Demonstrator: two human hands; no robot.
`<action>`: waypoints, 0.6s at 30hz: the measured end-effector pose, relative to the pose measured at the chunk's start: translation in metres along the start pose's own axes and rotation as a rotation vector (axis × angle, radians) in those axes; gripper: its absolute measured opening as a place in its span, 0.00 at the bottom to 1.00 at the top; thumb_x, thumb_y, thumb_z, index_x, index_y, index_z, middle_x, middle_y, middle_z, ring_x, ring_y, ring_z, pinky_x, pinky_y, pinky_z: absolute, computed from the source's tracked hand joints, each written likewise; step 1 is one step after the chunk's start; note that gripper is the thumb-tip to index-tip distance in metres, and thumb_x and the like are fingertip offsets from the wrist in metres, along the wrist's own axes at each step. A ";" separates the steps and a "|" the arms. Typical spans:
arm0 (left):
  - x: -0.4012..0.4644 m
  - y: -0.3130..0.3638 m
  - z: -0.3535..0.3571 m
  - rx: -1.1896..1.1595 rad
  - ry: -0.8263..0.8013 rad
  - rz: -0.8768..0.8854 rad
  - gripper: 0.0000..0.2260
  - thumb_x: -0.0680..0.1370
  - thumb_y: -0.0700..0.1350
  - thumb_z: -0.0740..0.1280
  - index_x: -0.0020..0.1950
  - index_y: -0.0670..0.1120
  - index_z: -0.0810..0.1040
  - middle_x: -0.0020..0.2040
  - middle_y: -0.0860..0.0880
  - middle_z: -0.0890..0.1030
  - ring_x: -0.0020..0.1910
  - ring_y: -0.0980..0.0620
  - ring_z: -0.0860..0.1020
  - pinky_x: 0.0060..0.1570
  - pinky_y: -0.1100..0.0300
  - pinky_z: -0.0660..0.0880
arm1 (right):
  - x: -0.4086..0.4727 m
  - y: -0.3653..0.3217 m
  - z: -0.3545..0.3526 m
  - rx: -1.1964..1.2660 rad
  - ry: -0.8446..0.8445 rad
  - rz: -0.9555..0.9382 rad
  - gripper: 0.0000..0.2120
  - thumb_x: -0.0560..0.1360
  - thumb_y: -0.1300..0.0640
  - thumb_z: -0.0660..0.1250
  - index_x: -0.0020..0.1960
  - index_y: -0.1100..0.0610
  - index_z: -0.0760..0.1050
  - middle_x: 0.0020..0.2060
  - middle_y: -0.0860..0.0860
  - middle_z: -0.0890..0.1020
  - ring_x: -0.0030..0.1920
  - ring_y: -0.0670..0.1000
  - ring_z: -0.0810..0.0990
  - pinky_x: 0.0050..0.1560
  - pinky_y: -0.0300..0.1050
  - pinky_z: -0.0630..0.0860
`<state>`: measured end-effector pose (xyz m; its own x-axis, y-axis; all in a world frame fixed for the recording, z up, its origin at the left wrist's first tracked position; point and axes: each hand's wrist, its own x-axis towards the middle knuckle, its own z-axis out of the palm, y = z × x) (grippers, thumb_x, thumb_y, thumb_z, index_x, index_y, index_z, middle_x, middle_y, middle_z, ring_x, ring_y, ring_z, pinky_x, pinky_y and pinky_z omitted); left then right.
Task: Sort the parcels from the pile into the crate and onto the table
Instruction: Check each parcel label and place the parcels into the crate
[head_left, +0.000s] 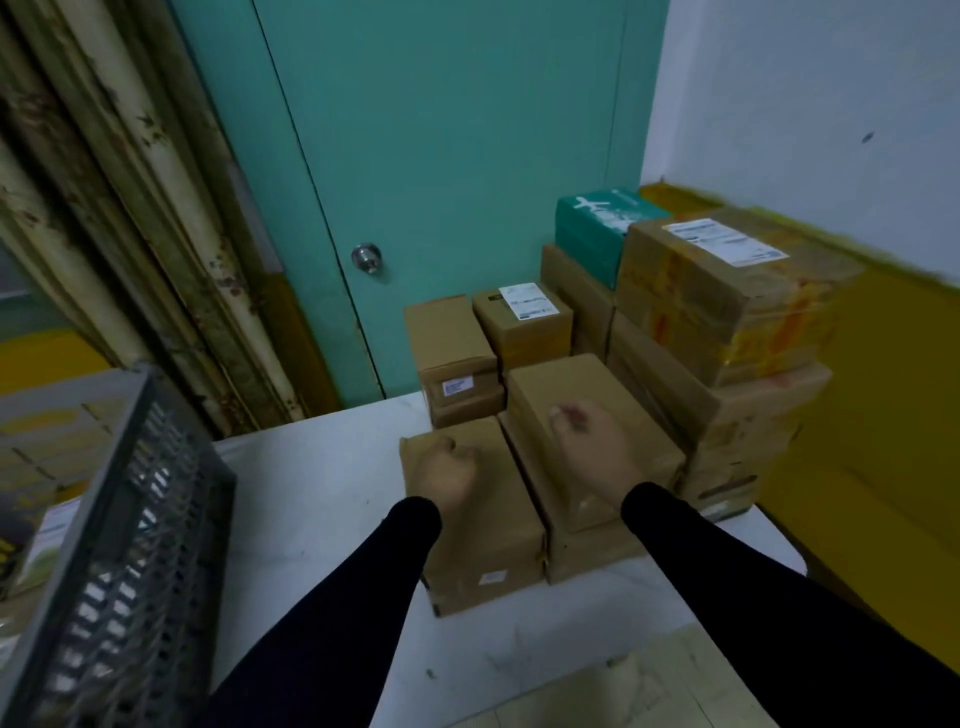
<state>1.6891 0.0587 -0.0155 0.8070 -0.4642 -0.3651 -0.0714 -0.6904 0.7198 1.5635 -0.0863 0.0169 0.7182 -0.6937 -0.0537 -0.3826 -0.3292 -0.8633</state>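
- The fingers of the left hand are curled into a loose fist above the low box at the front of the pile; no object is visible inside the curl, and contact with the box top cannot be confirmed.
- The right hand is likewise loosely curled, holding nothing visible. It sits over the long box stacked just right of the low box; whether it touches the lid cannot be told.
- Both hands are positioned over adjacent boxes, which suggests the next parcel is being selected, not yet gripped.
- The pile occupies the far right of the white table. Its taller stack is at the right, topped by a taped box with a white label, and a teal box stands behind it. Heavier-looking cartons sit at the bottom, which keeps the stack stable.
- Two smaller boxes stand against the teal door, behind the front row.
- The grey crate stands at the left edge, well apart from the pile. It appears to hold parcels already, though blur limits detail.
- The table surface between crate and pile serves as the second drop zone.
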 end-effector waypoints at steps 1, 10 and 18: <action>0.004 -0.008 0.002 0.051 0.041 -0.047 0.27 0.85 0.57 0.55 0.81 0.43 0.60 0.79 0.42 0.62 0.78 0.39 0.60 0.77 0.48 0.59 | -0.002 -0.001 0.006 -0.001 -0.025 -0.020 0.17 0.84 0.50 0.61 0.68 0.58 0.74 0.60 0.52 0.79 0.57 0.49 0.76 0.56 0.43 0.70; -0.004 -0.067 0.007 -0.105 -0.073 -0.322 0.30 0.86 0.51 0.55 0.81 0.37 0.50 0.80 0.38 0.61 0.77 0.40 0.65 0.75 0.49 0.63 | -0.015 0.021 0.078 -0.394 -0.539 0.197 0.26 0.85 0.44 0.54 0.76 0.60 0.62 0.66 0.59 0.75 0.62 0.59 0.76 0.64 0.52 0.73; -0.020 -0.091 -0.019 -0.419 -0.088 -0.328 0.21 0.82 0.49 0.63 0.73 0.42 0.67 0.66 0.43 0.76 0.56 0.45 0.77 0.50 0.54 0.75 | -0.025 0.023 0.096 0.038 -0.298 0.367 0.16 0.81 0.46 0.64 0.63 0.54 0.72 0.59 0.55 0.79 0.57 0.59 0.79 0.63 0.60 0.77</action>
<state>1.6908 0.1417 -0.0626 0.6939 -0.3186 -0.6458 0.4306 -0.5352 0.7267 1.5924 -0.0148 -0.0495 0.6775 -0.5439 -0.4952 -0.6243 -0.0691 -0.7781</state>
